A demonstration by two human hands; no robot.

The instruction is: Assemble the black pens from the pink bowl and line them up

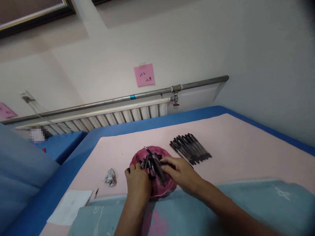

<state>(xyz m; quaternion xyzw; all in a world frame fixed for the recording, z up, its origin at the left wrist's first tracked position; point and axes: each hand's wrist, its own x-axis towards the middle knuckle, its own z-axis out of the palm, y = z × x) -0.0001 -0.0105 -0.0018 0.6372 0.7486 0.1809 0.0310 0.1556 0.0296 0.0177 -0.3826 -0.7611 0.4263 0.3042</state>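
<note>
A pink bowl (161, 191) with a wavy rim holds a loose heap of dark pens and pen parts (152, 165). One uncapped pen (148, 150) leans out over the far side, tip up. My left hand (138, 183) lies over the bowl's left rim, fingers curled; what they grip is hidden. From the right, my right hand (182, 172) reaches over the rim, thumb and forefinger closed on a dark pen, partly hidden by the fingers. Beyond it, a row of capped black pens (190, 147) lies side by side on the pink table cover (233, 147).
A crumpled grey-white wad (110, 178), a thin dark stick-like piece (96, 192) and a white sheet (71, 207) lie to the left. Teal patterned cloth (258, 203) covers the near edge. Behind the table stand a radiator (123, 116) and a pipe (103, 103) along the wall.
</note>
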